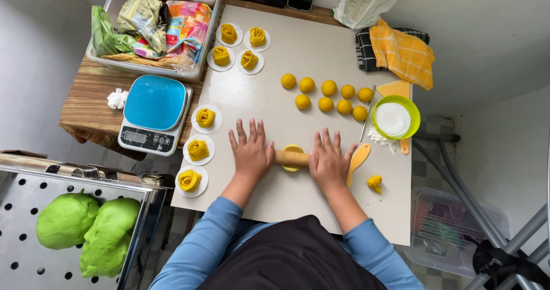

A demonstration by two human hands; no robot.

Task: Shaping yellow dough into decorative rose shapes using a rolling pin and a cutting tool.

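Observation:
My left hand [250,151] and my right hand [329,159] lie flat, fingers spread, on the two ends of a wooden rolling pin [291,157]. Under the pin's middle sits a small flattened disc of yellow dough [293,149] on the white work board [275,89]. Several round yellow dough balls [326,97] lie in two rows further back on the board. Shaped yellow dough rolls on white paper rounds [198,149] line the board's left edge, and more shaped rolls [239,48] stand at the back left.
A blue-topped kitchen scale [154,113] stands left of the board. A green-rimmed bowl of flour [395,117], an orange spatula [357,162] and a small yellow dough scrap [375,182] lie at the right. A tub of packets [152,26] sits back left; green dough lumps [89,230] lie lower left.

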